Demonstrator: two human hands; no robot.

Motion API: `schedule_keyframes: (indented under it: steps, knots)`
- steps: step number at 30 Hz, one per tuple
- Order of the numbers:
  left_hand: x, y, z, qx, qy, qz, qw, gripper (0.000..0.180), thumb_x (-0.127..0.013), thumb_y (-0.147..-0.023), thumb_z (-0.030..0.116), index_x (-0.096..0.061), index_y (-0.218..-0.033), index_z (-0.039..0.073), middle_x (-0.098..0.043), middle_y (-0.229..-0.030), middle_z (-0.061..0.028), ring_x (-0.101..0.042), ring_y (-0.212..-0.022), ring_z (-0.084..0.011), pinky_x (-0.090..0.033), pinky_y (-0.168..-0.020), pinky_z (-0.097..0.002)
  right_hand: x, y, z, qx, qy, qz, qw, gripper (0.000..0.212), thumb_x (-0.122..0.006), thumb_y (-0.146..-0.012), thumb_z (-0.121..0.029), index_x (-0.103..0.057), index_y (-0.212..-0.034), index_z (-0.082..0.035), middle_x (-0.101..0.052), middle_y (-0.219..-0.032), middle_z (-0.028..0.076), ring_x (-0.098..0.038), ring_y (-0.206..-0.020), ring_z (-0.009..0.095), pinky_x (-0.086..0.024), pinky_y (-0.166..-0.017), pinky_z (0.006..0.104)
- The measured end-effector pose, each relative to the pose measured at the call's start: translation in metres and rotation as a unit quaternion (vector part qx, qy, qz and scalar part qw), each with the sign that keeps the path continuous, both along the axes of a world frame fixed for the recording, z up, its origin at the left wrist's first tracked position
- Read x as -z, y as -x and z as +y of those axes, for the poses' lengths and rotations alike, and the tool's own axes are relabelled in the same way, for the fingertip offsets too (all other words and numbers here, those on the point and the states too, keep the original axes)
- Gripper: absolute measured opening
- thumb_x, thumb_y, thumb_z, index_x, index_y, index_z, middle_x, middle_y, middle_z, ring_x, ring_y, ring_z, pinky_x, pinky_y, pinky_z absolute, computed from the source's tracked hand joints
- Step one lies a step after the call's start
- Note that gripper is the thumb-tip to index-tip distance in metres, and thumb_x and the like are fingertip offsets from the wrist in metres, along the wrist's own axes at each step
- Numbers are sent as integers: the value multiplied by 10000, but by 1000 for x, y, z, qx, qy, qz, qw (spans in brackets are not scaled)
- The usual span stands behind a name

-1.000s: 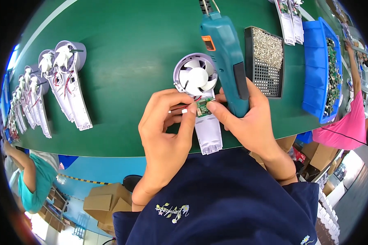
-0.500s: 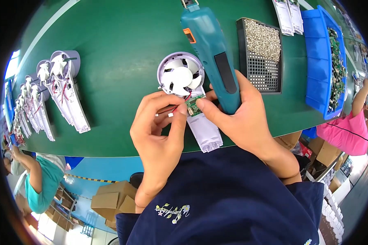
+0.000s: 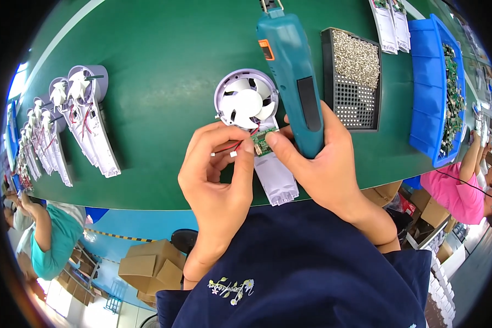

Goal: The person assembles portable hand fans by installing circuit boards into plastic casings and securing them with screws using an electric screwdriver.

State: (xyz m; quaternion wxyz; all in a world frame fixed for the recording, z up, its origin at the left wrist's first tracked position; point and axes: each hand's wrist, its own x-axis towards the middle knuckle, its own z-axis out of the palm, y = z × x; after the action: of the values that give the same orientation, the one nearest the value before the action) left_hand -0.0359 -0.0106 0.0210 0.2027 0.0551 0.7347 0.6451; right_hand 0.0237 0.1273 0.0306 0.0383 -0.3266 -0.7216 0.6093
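Observation:
Near the table's front edge lies a pale fan housing, its white fan point(image 3: 244, 105) in a round ring and its handle half point(image 3: 276, 177) extending toward me. A small green circuit board point(image 3: 263, 143) sits at the top of that handle. My left hand point(image 3: 216, 175) pinches the board's left edge between thumb and index finger. Red and black wires with white plugs point(image 3: 233, 154) hang by these fingers. My right hand point(image 3: 325, 164) wraps around a teal electric screwdriver point(image 3: 295, 82), whose tip is out of view. The right thumb touches the board's right side.
Right of the screwdriver is a black tray point(image 3: 357, 106) of small metal screws. Beyond it stands a blue bin point(image 3: 429, 87) of circuit boards. More fan housings point(image 3: 90, 117) line the left, with others point(image 3: 391, 27) at the far right. Co-workers point(image 3: 57, 240) sit on both sides.
The screwdriver has shifted slightly right in my right hand's hold. Both hands stay at the circuit board, and the whole view has shifted a little.

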Motion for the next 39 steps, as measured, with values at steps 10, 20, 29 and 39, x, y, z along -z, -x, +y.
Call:
schedule_keyframes:
  steps: [10, 20, 29, 39]
  knots:
    - [1, -4, 3, -15, 5, 17, 1000, 124, -644, -869, -76, -639, -977, -15, -606, -1055, -92, -652, -881, -133, -543, -736, -234, -2, 1, -3, 7, 13, -5, 1000, 275, -767, -823, -119, -569, -971, 0, -662, -754, 42, -585, -655, 59, -484, -577, 260]
    - [5, -7, 4, -20, 28, 53, 998, 144, -641, -851, -91, -632, -974, -18, -603, -1045, -110, -646, -844, -139, -543, -726, -238, -10, 5, -2, -12, -20, -39, 999, 300, -792, -825, -123, -573, -990, -3, -659, -797, 38, -614, -729, 76, -498, -652, 244]
    - [4, -5, 0, 42, 79, 97, 991, 242, -640, -836, -108, -654, -1058, -13, -586, -1072, -115, -643, -875, -149, -548, -767, -250, -7, 4, -2, -20, -55, -10, 998, 290, -787, -835, -151, -577, -980, -11, -677, -792, 51, -620, -726, 80, -506, -658, 261]
    - [1, 4, -11, 59, -17, -81, 995, 297, -699, -810, -136, -680, -1095, -56, -647, -1074, -88, -661, -944, -133, -544, -830, -233, -17, -25, 15, -5, 68, 86, 994, 380, -763, -843, -198, -601, -1113, 15, -679, -877, 71, -598, -701, 93, -493, -617, 273]
